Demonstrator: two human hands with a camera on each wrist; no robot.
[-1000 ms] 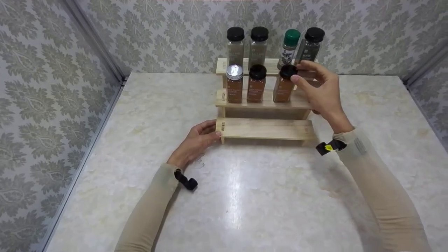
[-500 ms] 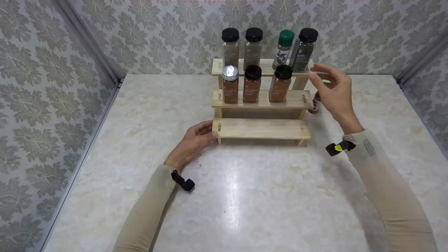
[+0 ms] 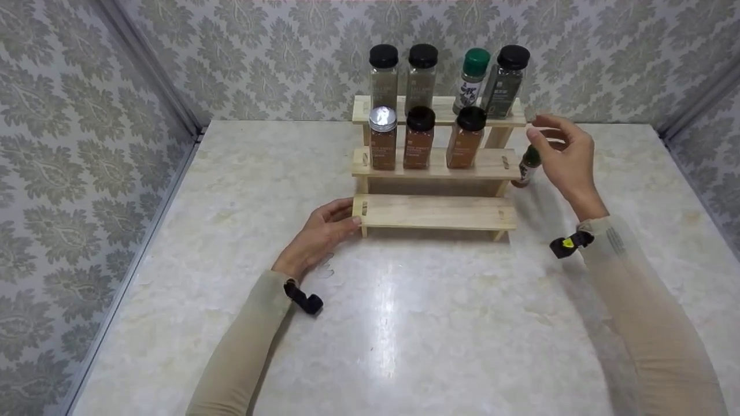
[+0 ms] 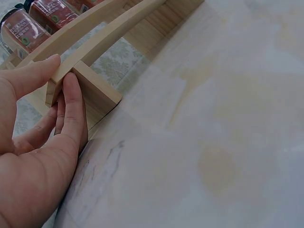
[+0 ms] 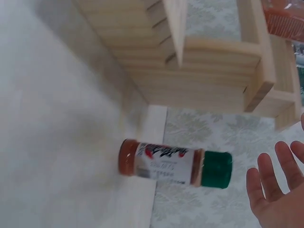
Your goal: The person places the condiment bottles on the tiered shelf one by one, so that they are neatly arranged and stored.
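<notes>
A three-tier wooden spice rack stands on the table. My left hand grips the left end of its lowest shelf; in the left wrist view the thumb lies on top and fingers sit beneath. My right hand, fingers bent loosely, holds nothing. It hovers by a green-capped spice jar with reddish contents, which stands upright on the table right of the rack. The middle shelf bears a silver-capped jar and two black-capped jars of reddish powder. On the top shelf are several jars, including another green-capped one.
A patterned wall rises behind the table, and another stands at the left. The black-capped jar at the top shelf's right end leans slightly in view. Both wrists wear black straps.
My right hand has moved right, away from the jars on the rack, and the green-capped jar on the table now shows more. My left hand keeps its grip on the lowest shelf.
</notes>
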